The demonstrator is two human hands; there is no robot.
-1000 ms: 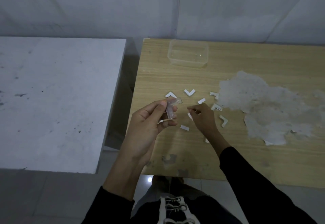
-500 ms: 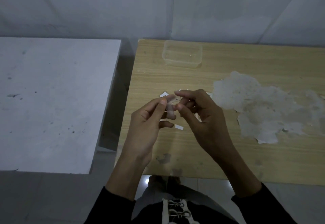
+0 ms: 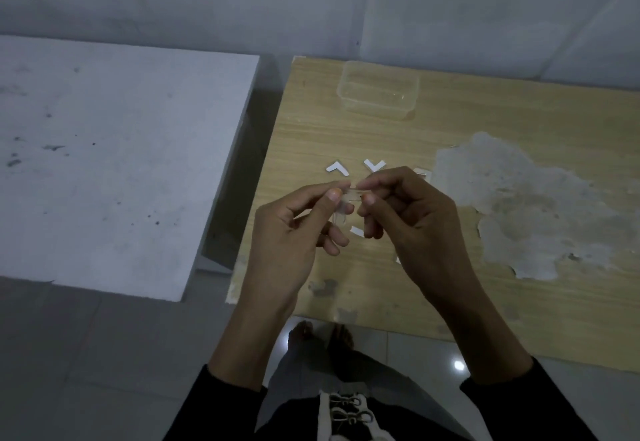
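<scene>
Inspector: Right hand is no longer picking among the white corner pieces; it is now meeting the left hand above the wooden table.

Clerk: Are both gripping?

Inspector: Both are pinching the clear piece between thumb and forefinger, one at each end. It is hanging between them, off the table.

Clerk: Why raised?

Inspector: Judging by the grip, they are fitting or peeling something small on it; I cannot tell which. Lifting is bringing it nearer the eyes.

Clerk: And around them?

Inspector: Corner pieces are lying just beyond the fingers, within reach; a white strip is lying beneath. A clear tub is waiting at the far edge, probably for finished pieces.
</scene>
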